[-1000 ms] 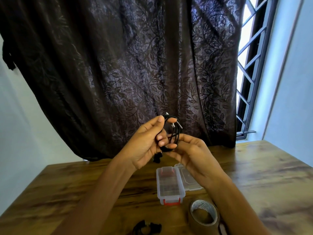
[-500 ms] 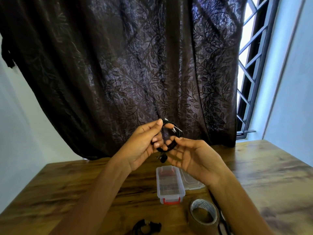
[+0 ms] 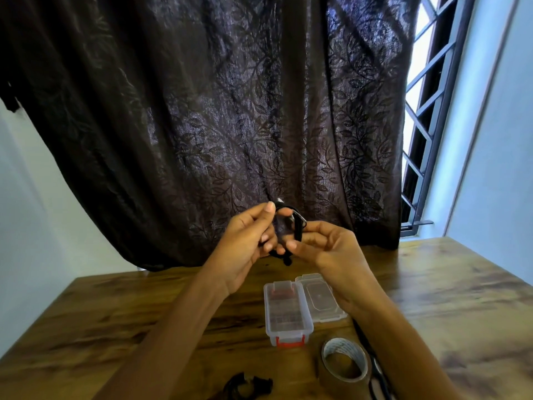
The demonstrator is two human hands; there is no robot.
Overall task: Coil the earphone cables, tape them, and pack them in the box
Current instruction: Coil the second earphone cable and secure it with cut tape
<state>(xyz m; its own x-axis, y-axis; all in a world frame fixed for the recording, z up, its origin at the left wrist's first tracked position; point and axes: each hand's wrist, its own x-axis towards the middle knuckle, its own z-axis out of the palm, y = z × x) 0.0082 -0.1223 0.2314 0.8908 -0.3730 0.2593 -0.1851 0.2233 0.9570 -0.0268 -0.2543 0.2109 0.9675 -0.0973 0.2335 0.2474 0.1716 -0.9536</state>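
Note:
A black earphone cable (image 3: 297,226) is looped into a small coil and held up in front of the dark curtain. My left hand (image 3: 248,243) grips the coil's left side with thumb and fingers. My right hand (image 3: 326,246) pinches its right side, and an earbud dangles below. On the table stands a clear plastic box (image 3: 287,311) with a red clasp, its lid (image 3: 320,297) lying open beside it. A roll of brown tape (image 3: 344,363) sits near the front. Another black coiled earphone (image 3: 248,386) lies at the near edge.
The wooden table (image 3: 115,319) reaches to the curtain at the back. Black scissors (image 3: 377,373) lie right of the tape roll, partly under my right forearm. A barred window (image 3: 424,111) is at the right.
Both hands have kept hold of the coil and turned it slightly. The right fingers have shifted along the loop and the dangling earbud has swung lower.

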